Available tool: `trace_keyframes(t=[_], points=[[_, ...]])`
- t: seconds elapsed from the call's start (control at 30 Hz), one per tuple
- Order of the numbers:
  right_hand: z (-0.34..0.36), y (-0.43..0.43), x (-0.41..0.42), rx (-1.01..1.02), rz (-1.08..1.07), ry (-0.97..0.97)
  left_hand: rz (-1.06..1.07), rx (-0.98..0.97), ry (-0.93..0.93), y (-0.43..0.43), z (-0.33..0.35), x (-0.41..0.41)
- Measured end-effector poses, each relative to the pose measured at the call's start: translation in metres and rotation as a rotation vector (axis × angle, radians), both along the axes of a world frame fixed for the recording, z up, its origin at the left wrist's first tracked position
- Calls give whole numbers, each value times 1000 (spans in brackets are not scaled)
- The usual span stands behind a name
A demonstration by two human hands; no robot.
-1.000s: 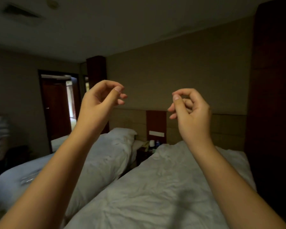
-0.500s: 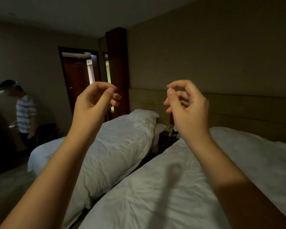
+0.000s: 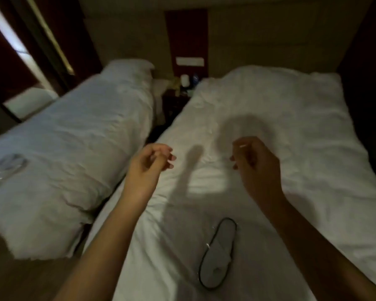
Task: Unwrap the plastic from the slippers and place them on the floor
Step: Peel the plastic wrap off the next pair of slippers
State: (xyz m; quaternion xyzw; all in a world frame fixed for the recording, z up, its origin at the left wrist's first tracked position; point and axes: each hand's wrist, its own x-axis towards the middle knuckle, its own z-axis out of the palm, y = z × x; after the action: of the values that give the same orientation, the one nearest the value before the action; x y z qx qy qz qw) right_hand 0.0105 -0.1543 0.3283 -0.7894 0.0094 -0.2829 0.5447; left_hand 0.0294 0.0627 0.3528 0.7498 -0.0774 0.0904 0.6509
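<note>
Both hands hover above the near bed (image 3: 291,148), empty. The left hand (image 3: 149,168) has its grip loosely curled, thumb and fingertips close together but holding nothing. The right hand (image 3: 255,164) has its grip half closed in the same manner, also holding nothing. The wrapped slippers (image 3: 218,253) lie flat on the bed cover at 6 o'clock from the hands, well apart from both, toe end toward the wearer. Small glints along the dark edge suggest a clear plastic wrap; the wrap itself is hard to resolve in the dim light.

Step in hand, as judged: reach down and take the pack.

1. Lower both hands toward 6 o'clock until they are over the pack.
2. Pin one end with one hand. With the other, pinch a loose fold of film, not the slipper edge.
3. Pull the film along the length of the pack. Thin film probably stretches before it tears, so find an open seam first.
4. Keep the pair together when the film comes free.

Surface: the cover is white, soft and creased, and is likely to yield under pressure. Pinch upward instead of pressing down.

Room: a second bed (image 3: 74,137) stands at 9 o'clock, with a clear plastic item (image 3: 8,168) on it. A nightstand (image 3: 176,98) sits between the bed heads at 12 o'clock. Floor (image 3: 30,279) shows at 8 o'clock.
</note>
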Motion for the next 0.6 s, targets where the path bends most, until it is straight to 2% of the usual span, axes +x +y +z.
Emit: trace_keyframes(t=[0.17, 0.27, 0.37, 0.5, 0.6], points=[[-126, -13, -32, -18, -198, 294, -150, 26, 282, -35, -132, 16], [-192, -4, -51, 26, -262, 485, -243, 130, 436, -50, -210, 13], [-256, 11, -63, 51, -277, 639, -301, 240, 560, -59, -283, 7], [-347, 41, -78, 116, -217, 948, -352, 357, 686, -56, -367, 3], [-402, 54, -87, 92, -210, 1142, -350, 407, 787, -46, -417, 6]])
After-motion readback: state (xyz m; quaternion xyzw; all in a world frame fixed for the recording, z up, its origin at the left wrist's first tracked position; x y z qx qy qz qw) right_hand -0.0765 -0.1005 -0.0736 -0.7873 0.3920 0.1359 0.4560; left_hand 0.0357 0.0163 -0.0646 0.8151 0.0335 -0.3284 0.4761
